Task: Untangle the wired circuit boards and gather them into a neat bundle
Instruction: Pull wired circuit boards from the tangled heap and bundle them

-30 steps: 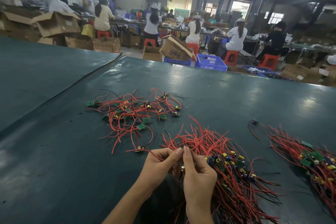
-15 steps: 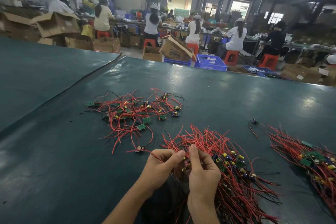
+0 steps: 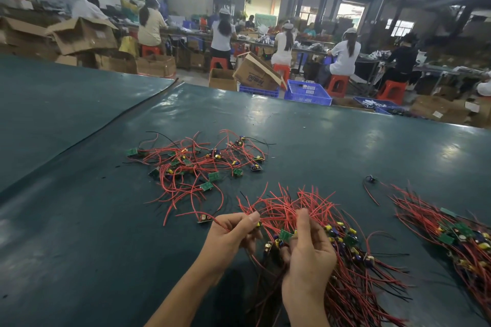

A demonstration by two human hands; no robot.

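1. The left hand (image 3: 233, 233) is curled, and its thumb and forefinger pinch a thin red wire (image 3: 191, 213). The wire runs to a small green circuit board (image 3: 204, 218) that lies on the table just left of the hand.
2. The right hand (image 3: 309, 252) is just beside the left. Its fingers are curled round a clutch of red wires and small boards at the near side of the bundle, and its thumb points up against the wires.
3. The bundle of red-wired green circuit boards (image 3: 350, 268) lies near the front of the table, under and right of the right hand. Its wire ends fan out beyond the fingertips, and its boards, with yellow and blue parts, cluster in the middle.
4. A loose tangle of looping red wires and scattered green boards (image 3: 196, 167) lies farther out to the left, apart from the bundle.
5. A third heap of red-wired boards (image 3: 451, 239) lies at the right with its wires roughly parallel, well apart from both hands.
6. All three lie on the dark green table cover (image 3: 79, 247).
7. Beyond the far edge are blue plastic crates (image 3: 308, 93), brown cardboard boxes (image 3: 82, 34) and people seated on red stools (image 3: 337, 85).
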